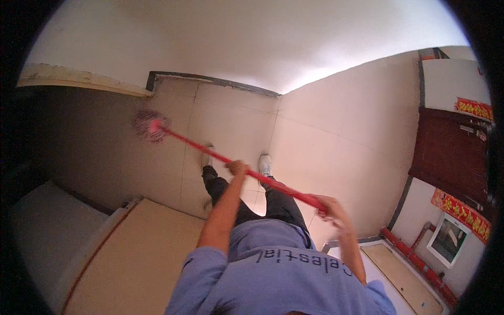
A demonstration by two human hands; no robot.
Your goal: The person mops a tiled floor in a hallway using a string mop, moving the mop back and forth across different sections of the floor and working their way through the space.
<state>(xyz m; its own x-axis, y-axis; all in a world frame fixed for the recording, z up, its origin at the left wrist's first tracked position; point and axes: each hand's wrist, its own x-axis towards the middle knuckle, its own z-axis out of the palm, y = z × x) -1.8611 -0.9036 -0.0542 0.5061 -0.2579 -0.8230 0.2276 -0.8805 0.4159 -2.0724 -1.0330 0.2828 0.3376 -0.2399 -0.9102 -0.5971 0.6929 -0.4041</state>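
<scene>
A mop with a red handle (189, 143) slants across the view in front of my body. My left hand (238, 168) is wrapped around the middle of the handle. Near its upper end, my right hand (331, 212) grips it and looks blurred. At the far left end, the round mop head (149, 125) has a pink centre and dark, blurred strands. It is over the tiled floor (232, 114), close to a wall corner; whether it touches the tiles I cannot tell.
My white shoes (265, 165) stand on the tiles below the handle. A pale wall (252, 39) with a dark skirting runs ahead. A tan panel (145, 256) is at lower left. At right are a dark brown door (451, 153), red pipes (417, 262) and a white-framed box (449, 240).
</scene>
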